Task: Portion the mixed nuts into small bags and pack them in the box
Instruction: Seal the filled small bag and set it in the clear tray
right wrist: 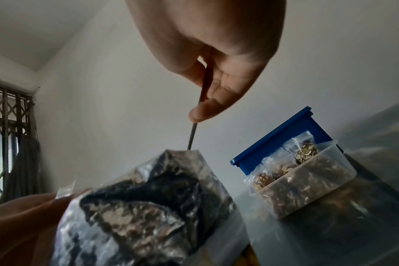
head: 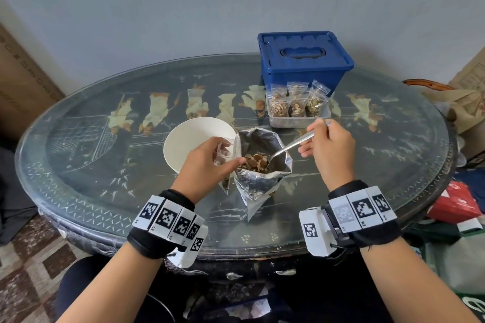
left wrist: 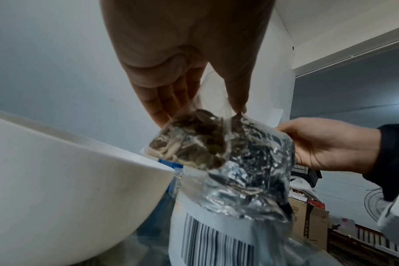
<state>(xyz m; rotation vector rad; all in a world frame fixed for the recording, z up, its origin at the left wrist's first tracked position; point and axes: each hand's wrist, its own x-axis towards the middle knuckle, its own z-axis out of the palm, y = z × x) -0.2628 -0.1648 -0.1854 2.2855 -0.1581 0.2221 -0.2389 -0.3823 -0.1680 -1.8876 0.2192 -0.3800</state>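
Small bag: clear zip bag, pinched at its mouth by the left hand, thumb on one side and fingers on the other; part-filled with seeds and nuts that sag into its bottom. Judged light, limp and slick; it is best taken by the top edge near the zip strip, since a grip lower down would likely squeeze the contents upward.

Foil pouch: stands open between the two hands, just beside the small bag. Crinkled, soft-walled, and likely to tip if nudged. It holds the loose mixed nuts.

Spoon: metal, stiff. The right hand grasps its handle with curled fingers, and the bowl end is sunk among the nuts in the pouch.

White bowl: beyond the left hand, touching or nearly touching the pouch; nothing shows inside it.

Clear tub: beyond the right hand. It holds three filled bags standing upright and packed side by side.

Blue box: behind the tub, farthest from the hands, with its lid on. Its contents are hidden. Judged rigid, to be lifted by the recessed lid handle.
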